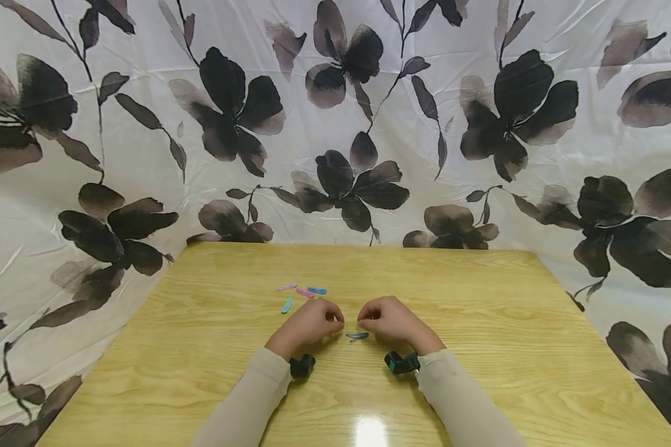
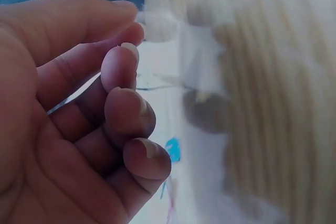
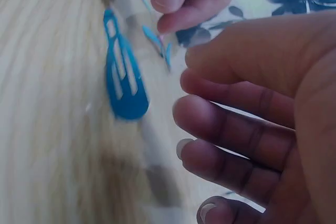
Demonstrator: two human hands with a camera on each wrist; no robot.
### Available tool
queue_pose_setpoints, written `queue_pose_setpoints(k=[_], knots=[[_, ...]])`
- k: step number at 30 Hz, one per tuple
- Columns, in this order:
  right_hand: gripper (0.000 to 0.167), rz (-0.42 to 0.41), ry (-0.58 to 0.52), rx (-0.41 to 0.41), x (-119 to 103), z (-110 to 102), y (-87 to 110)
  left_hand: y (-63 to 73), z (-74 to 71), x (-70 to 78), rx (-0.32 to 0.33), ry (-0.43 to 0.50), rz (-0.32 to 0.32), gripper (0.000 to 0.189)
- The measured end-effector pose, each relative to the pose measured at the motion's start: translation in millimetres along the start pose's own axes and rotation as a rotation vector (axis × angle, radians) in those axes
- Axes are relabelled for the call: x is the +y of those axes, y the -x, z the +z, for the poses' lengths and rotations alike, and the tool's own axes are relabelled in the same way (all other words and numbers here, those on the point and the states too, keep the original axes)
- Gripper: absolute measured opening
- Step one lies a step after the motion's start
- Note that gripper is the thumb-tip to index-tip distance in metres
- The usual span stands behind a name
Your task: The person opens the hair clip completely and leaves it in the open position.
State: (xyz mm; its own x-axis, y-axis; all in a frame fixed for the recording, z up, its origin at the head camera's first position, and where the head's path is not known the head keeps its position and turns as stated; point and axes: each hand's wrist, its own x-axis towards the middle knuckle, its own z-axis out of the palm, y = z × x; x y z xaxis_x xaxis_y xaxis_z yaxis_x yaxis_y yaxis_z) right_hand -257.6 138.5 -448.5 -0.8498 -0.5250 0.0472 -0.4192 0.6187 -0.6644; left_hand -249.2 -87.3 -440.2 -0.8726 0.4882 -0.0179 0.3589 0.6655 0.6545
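A blue snap hair clip (image 1: 358, 336) lies on the wooden table between the two hands, its slotted body (image 3: 131, 109) plain in the right wrist view. The left hand (image 1: 313, 324) hovers just left of this clip with its fingers loosely bent, thumb tip close to the index fingertip and nothing between them. On the other side, the right hand (image 1: 398, 321) mirrors it, fingers relaxed and holding nothing. Past the left hand lie more hair clips: a pink one (image 1: 287, 287), a magenta one (image 1: 305, 292), a blue one (image 1: 317, 290) and a turquoise one (image 1: 286, 305).
The light wooden table (image 1: 481, 298) extends to both sides of the arms. Behind it and around its sides hangs a white cloth (image 1: 425, 155) with dark flowers. Each wrist wears a black camera band, such as the right one (image 1: 401, 362).
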Motion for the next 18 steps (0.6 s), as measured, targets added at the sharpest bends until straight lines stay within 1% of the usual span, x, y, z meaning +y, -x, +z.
queue_pose_setpoints(k=[2, 9, 13, 18], knots=[[0.012, 0.002, -0.001, 0.009, -3, 0, -3.7, 0.9, -3.9, 0.2, 0.014, -0.010, -0.006, 0.010], [0.012, -0.002, 0.000, 0.026, -17, -1, -18.5, 3.2, -19.0, -3.4, 0.054, -0.056, -0.068, 0.013], [0.012, -0.013, 0.006, 0.040, -23, 1, -27.4, 5.2, -27.6, -6.2, 0.077, -0.041, -0.085, 0.013], [0.013, -0.025, 0.018, 0.047, -29, 4, -39.6, 8.6, -36.2, -10.7, 0.103, -0.046, -0.113, 0.013]])
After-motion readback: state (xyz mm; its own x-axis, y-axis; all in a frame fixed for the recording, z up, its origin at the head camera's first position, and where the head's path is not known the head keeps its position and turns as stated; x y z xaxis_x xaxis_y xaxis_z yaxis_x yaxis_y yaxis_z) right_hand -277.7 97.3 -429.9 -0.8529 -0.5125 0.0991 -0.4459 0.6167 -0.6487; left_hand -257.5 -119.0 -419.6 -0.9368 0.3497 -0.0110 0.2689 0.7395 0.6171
